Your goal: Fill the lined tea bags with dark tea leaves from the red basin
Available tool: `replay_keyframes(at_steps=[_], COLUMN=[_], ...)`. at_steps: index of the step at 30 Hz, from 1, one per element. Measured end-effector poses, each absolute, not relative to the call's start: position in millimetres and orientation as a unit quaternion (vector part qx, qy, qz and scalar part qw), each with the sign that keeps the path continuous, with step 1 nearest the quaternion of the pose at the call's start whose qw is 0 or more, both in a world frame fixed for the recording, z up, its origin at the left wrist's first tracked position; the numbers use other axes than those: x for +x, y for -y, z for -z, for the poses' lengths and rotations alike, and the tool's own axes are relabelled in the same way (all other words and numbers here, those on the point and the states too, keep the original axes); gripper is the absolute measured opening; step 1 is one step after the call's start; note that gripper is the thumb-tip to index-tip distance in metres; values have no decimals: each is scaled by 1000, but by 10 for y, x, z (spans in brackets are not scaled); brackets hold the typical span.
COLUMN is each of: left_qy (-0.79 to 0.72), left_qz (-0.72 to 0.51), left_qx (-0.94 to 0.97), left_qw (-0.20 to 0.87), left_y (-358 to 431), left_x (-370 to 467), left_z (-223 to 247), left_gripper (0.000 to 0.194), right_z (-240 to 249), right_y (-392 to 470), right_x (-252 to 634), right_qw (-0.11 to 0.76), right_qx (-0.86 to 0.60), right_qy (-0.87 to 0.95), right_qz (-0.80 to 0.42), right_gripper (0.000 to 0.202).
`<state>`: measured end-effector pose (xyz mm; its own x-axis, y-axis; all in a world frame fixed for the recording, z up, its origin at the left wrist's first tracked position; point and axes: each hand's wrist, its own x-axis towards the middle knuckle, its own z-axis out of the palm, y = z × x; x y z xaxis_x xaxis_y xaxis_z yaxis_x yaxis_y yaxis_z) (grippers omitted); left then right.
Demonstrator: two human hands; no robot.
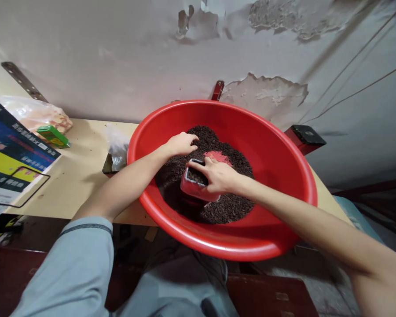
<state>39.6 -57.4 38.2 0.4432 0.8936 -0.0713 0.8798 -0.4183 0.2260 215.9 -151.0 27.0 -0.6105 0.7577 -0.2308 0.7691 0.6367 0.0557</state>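
Note:
A wide red basin (pixel 277 163) holds a heap of small dark grains (pixel 231 207), with a bare red patch showing in the middle. My right hand (pixel 219 174) grips a small clear rectangular container (pixel 192 187) by its rim. Dark grains lie inside the container, which is tilted low over the heap. Just to the upper left of it, my left hand (pixel 183 144) is over the grains with its fingers apart and slightly curled, holding nothing visible.
The basin stands on a pale wooden table (pixel 82 176) against a peeling wall. On the left are a clear plastic bag (pixel 36 115), a green box (pixel 53 136) and a printed sheet (pixel 11 163). A small bag (pixel 117 149) lies beside the basin.

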Motion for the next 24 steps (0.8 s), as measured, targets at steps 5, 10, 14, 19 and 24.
replay_keyframes(at_steps=[5,10,14,19,24], left_qy=[-531,-525,-527,-514,-507], left_qz=[-37,-30,-25,-18,-12], left_qx=[838,841,840,847,849], left_qw=[121,127,128,132,146], left_y=[564,552,563,591,619], left_x=[357,350,367,399,424], left_z=[-368,-343,-337,-326,-309], left_gripper=[48,46,47,48,49], right_z=[-241,-220,-221,-206,-195], right_y=[1507,1452,1419,1434,1431], right_x=[2115,2123,2141,2164,2204], right_qw=[94,78,78,74,61], right_qx=[419,419,421,411,407], right_qy=[-903,-904,-903,-908,-910], right_qz=[24,32,35,38,40], right_gripper=[91,95,92,92,88])
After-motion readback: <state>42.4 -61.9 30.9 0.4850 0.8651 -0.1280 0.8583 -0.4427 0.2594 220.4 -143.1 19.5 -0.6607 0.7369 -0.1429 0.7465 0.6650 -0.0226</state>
